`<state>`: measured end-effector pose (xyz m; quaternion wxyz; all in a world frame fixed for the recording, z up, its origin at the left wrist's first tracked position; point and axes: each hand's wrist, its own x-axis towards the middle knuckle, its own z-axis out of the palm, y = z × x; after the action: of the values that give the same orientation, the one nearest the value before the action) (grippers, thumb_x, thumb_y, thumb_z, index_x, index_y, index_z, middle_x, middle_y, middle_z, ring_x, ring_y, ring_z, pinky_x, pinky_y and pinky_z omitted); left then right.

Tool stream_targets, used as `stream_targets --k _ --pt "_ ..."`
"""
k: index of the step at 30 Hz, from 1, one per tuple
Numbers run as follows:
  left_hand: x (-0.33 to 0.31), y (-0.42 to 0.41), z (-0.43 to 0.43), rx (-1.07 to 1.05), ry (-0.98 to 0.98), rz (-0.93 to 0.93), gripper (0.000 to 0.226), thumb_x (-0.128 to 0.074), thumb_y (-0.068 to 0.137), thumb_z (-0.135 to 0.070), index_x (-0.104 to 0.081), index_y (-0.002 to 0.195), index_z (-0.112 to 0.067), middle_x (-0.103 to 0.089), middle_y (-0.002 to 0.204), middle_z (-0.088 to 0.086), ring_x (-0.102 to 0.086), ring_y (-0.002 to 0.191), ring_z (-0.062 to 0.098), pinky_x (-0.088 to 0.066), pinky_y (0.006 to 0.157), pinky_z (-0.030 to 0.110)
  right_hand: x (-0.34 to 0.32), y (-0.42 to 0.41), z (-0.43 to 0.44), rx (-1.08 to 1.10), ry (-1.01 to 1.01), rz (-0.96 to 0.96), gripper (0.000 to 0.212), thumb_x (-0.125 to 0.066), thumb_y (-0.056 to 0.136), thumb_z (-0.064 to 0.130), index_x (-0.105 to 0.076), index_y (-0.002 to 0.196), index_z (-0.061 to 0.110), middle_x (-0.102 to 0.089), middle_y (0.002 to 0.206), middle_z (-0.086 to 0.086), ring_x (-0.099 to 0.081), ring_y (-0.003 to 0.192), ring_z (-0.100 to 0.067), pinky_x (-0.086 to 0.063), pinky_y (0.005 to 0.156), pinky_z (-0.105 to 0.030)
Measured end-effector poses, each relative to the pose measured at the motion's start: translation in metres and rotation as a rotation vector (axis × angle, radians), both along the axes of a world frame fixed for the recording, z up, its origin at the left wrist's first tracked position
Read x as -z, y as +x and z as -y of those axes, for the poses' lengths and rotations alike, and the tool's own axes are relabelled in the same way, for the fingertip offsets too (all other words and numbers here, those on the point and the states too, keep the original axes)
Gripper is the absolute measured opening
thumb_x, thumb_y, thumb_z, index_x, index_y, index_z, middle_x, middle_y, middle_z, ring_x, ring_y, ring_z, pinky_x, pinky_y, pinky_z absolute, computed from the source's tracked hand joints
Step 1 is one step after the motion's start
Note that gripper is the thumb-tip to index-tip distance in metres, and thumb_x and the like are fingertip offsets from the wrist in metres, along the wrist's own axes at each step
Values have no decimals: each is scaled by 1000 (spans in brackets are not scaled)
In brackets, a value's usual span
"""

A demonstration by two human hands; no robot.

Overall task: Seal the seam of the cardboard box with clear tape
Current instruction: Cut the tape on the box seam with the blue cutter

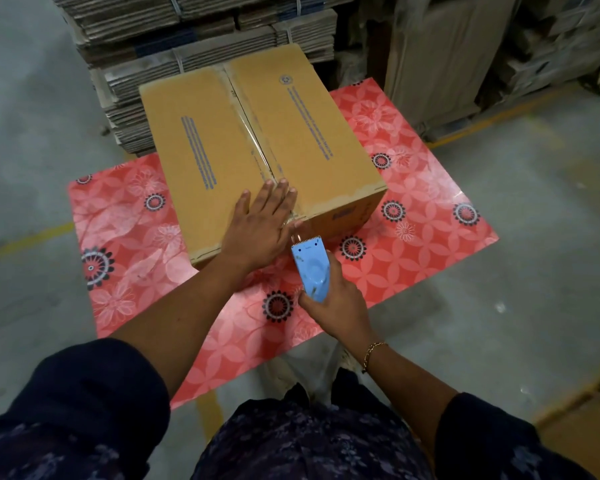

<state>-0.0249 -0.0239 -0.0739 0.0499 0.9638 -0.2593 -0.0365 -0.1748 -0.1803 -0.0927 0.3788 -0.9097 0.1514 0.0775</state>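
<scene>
A closed brown cardboard box point(201, 147) stands on a red flowered table point(430, 202). Its centre seam point(253, 133) runs from the far edge to the near edge, with glossy clear tape lying along it. My left hand point(260, 226) lies flat, fingers spread, on the box's near edge over the end of the seam. My right hand point(336, 306) grips a light blue tape dispenser point(310, 268) just in front of the box's near face. The dispenser's toothed edge points at the box, and a short stretch of clear tape runs from it up to the box edge.
Bundled stacks of flat cardboard point(194, 32) rise behind the table. More flattened cartons point(458, 64) lean at the back right. Grey concrete floor point(534, 237) with yellow lines surrounds the table. Another cardboard piece point(582, 441) lies at the lower right.
</scene>
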Motion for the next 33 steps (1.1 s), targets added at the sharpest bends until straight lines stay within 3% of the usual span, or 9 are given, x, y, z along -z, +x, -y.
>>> stream_targets --k 10,18,28,33 --pt "-5 -2 1 0 -5 -21 71 -5 100 -59 -11 162 -26 -6 171 -3 -4 158 19 -9 125 55 -1 -20 0 16 8 1 96 -65 74 56 -15 153 37 -67 129 -1 -68 103 -32 -58 82 -44" --pt "-6 -2 1 4 14 -18 67 -13 103 -57 -12 162 -25 -7 171 -3 -5 158 20 -10 125 55 1 -2 2 -33 2 -114 78 -65 76 50 -26 140 31 -68 116 -5 -68 96 -35 -56 71 -41" --pt "-2 -2 0 0 4 7 68 -12 104 -60 -11 162 -26 -6 171 -3 -5 158 19 -10 125 55 -7 -6 2 -53 -106 -55 80 -63 77 53 -27 143 27 -70 110 -9 -67 92 -38 -55 71 -42" --pt "0 -2 1 -1 20 31 73 -16 102 -67 -13 162 -26 -9 171 -2 -8 158 19 -13 124 54 -15 -4 6 -57 -130 -68 74 -64 76 50 -33 138 24 -70 101 -8 -67 87 -37 -47 64 -35"
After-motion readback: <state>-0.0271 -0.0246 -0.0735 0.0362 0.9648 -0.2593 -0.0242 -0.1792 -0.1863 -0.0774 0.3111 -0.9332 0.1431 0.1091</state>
